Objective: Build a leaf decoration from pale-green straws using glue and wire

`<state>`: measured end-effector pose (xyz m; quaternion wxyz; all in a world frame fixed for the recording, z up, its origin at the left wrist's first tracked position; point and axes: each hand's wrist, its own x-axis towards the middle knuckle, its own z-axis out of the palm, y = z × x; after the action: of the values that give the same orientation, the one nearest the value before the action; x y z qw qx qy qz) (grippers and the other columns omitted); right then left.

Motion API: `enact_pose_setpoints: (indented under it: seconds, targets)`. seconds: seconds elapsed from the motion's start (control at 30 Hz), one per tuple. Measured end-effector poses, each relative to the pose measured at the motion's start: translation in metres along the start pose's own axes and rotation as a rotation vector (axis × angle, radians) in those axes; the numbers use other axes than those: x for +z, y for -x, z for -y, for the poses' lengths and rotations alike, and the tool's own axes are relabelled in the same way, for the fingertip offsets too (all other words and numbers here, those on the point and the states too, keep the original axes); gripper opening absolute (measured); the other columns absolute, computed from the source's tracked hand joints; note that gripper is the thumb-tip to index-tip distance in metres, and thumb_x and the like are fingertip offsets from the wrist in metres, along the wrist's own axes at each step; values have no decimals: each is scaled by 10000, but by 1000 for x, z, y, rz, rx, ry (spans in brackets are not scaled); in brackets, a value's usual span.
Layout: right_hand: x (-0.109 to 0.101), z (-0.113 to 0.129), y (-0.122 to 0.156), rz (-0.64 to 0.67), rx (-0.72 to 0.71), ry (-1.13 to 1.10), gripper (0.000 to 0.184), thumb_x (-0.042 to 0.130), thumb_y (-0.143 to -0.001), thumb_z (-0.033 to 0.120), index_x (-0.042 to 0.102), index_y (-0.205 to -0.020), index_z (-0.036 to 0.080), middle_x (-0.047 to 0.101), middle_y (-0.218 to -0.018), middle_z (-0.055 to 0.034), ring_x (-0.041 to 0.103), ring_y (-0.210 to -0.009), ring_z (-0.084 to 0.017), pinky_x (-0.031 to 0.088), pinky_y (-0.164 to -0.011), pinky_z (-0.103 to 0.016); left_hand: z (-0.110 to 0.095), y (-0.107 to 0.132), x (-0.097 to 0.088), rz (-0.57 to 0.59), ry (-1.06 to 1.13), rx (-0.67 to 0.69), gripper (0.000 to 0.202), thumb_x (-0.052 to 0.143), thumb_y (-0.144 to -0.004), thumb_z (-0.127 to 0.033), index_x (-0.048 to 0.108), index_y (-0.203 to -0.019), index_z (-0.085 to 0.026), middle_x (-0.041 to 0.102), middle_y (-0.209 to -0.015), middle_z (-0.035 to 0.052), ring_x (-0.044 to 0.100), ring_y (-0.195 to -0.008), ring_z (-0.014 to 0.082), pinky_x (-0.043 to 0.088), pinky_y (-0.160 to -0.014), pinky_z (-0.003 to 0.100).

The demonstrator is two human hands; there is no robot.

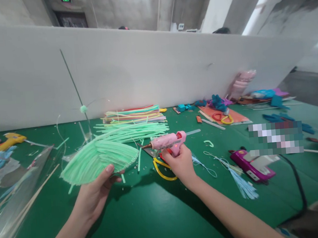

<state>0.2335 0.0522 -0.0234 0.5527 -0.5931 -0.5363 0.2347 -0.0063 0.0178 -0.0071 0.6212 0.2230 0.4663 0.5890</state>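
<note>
Noting, from the near side: green bench [145,222] surface shows between the forearms [223,207], giving open room. Clear plastic sheeting [40,168] bounds it at left; a blue tassel [242,184] and a magenta device [252,166] lie to the right. Left grip [100,187]: clasping the leaf-shaped mint panel [98,158], thumb on top, fingers beneath; panel raised above the surface, pointed end to the right. Right grip [180,165]: wrapped round the handle of the pink glue gun [165,141], nozzle [147,146] aimed left, just beside that pointed end; contact cannot be told. Yellow-handled scissors [161,174] lie beneath, beside this grip. Beyond: loose mint stems [132,131], then a multicoloured bundle [132,115]. White partition [157,67] stands along the far edge.
</note>
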Motion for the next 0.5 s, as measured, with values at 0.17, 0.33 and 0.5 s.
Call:
enact_pose_setpoints:
  seconds: [0.17,0.33,0.5]
  targets:
    - [1,5,2,-46,-45,43,309,636,-658,396,405,-583,206,400,-477,66,332,-456,-88,291,-427,-231,1,0,-1,-14,6,3,297,906,-463,-274,722,-657,-146,725,-636,27,680,-559,167,591,-550,216]
    - [1,9,2,-52,-70,47,294,636,-652,371,406,-577,205,406,-460,68,334,-435,-84,289,-408,-221,2,-1,-2,-6,7,9,271,897,-487,-268,719,-654,-148,722,-627,24,677,-549,170,590,-540,222]
    - [0,10,2,-36,-86,14,265,627,-656,351,418,-587,203,415,-455,70,335,-428,-83,289,-402,-214,2,-2,0,-21,1,-4,279,899,-477,-272,717,-645,-142,723,-625,34,671,-543,168,590,-540,220]
